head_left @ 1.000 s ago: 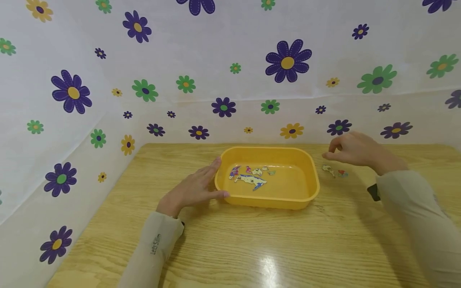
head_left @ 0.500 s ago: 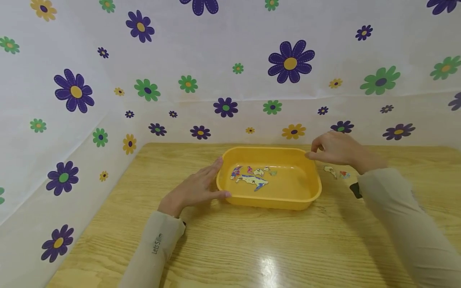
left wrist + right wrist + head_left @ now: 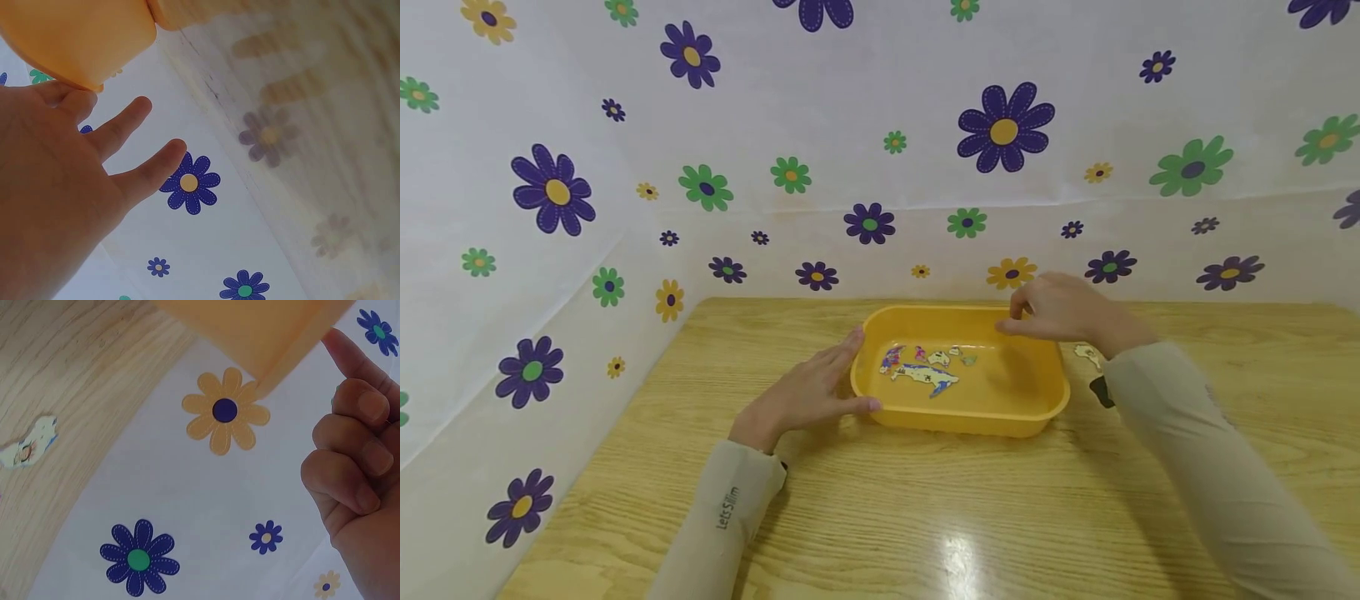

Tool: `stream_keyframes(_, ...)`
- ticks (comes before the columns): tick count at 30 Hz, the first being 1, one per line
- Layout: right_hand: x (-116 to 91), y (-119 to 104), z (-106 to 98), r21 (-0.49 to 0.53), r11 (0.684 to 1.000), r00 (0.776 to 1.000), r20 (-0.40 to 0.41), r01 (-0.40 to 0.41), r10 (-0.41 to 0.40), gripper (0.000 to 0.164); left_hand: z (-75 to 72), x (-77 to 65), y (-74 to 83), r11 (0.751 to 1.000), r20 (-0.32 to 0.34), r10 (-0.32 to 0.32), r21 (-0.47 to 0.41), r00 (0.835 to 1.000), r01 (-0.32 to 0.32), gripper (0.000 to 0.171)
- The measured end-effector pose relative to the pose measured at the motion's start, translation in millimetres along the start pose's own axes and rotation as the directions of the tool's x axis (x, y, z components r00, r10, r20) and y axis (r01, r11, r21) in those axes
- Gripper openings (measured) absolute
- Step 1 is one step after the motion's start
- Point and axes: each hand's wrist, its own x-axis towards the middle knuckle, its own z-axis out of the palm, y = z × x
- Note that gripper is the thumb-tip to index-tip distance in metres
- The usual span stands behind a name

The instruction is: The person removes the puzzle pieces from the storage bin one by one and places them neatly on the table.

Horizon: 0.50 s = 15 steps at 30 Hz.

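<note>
A shallow yellow plastic tray (image 3: 955,414) stands on the table. Inside lie several flat printed cutouts: a long cream-and-blue piece (image 3: 923,375), a purple-pink piece (image 3: 891,359) and smaller ones. My left hand (image 3: 797,402) rests against the tray's left end, thumb at the front rim; the left wrist view shows its fingers spread, mostly straight, some touching the rim. Over the tray's right rear part hovers my right hand (image 3: 1063,308), thumb and index together. In the right wrist view its other fingers (image 3: 353,428) are curled; anything between thumb and index is hidden.
A cream cutout (image 3: 1087,354) lies on the wooden table (image 3: 865,508) right of the tray, partly hidden by the right arm. A dark wrist device (image 3: 1102,392) shows below the right cuff. White flower-printed sheeting (image 3: 850,108) rises behind and at the left.
My right hand has moved left, from above the loose cutouts at the right to over the tray. The red cutout there is now covered by the right arm. My left hand stays at the tray.
</note>
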Motion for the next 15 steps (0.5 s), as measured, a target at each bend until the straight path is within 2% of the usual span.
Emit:
stream_keyframes(5, 6.1, -4.3, 6.3, 0.012, 1.0, 1.0, 0.01, 0.023, -0.023, 0.034, -0.2, -0.5, 0.8, 1.0, -0.003, -0.006, -0.003, 1.0, 0.006, 0.108)
stream_keyframes(15, 16.8, -11.7, 22.6, 0.048, 0.999, 0.999, 0.038, 0.015, -0.016, 0.031, -0.1, 0.1, 0.4, 1.0, -0.005, 0.001, 0.0, 1.0, -0.001, 0.107)
